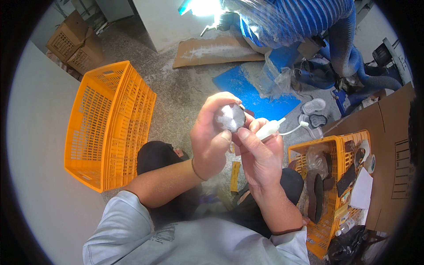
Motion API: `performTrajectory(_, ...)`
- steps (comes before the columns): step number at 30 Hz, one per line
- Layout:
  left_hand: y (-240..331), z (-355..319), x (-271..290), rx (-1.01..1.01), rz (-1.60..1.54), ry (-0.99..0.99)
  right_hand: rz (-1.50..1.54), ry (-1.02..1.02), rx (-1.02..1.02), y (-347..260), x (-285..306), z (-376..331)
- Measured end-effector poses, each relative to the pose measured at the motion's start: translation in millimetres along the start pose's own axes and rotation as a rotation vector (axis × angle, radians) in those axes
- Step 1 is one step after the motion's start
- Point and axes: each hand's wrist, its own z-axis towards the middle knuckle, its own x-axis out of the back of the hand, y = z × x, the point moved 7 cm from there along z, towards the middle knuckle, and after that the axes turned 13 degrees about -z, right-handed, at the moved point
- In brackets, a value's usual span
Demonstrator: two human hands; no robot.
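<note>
A round, silvery-grey piece with a bright, shiny face is up in front of my chest; I cannot tell its exact kind. My left hand is closed round it, fingers over the far edge and thumb at the near edge. Against the piece's right side rests the thumb of my right hand. That hand also grips a small white squeeze bottle with a narrow nozzle. The bottle's little cap hangs out to the right on a thin strap. Below the hands, a yellow strip shows between my legs.
Nested yellow crates stand at left. On the right, another yellow crate holds sanding belts and wrapped items. Ahead lie a blue sheet, flattened cardboard and white shoes. A blue ribbed hose and bright lamp are above.
</note>
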Motion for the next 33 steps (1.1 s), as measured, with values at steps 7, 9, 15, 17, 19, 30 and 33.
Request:
performTrajectory(7,-5.0,-4.9,3.7,0.095,-0.013,0.065,0.044,0.031,-0.030,-5.0,-5.1,-1.6)
performTrajectory(9,-4.1,-4.0,3.2,0.089,-0.001,0.055,0.072,0.079,-0.059,-4.7,-4.2,-2.1)
performTrajectory(15,1.1,0.2,-0.9,0.009,0.017,-0.001,0.070,0.116,-0.082,-4.5,-3.3,-2.2)
performTrajectory(17,1.8,0.3,-1.5,0.005,0.023,-0.002,0.071,0.083,-0.076,-5.8,-4.9,-1.7)
performTrajectory(19,2.8,0.7,-1.9,-0.006,0.034,-0.006,0.069,0.071,-0.076,-6.3,-5.7,-1.8)
performTrajectory(30,0.1,-0.3,-0.6,0.029,-0.019,0.010,0.043,0.058,-0.069,-2.1,-1.0,-1.3)
performTrajectory(33,-0.4,-0.8,0.0,0.039,-0.020,0.010,0.029,0.049,-0.084,-1.9,-0.1,-1.4)
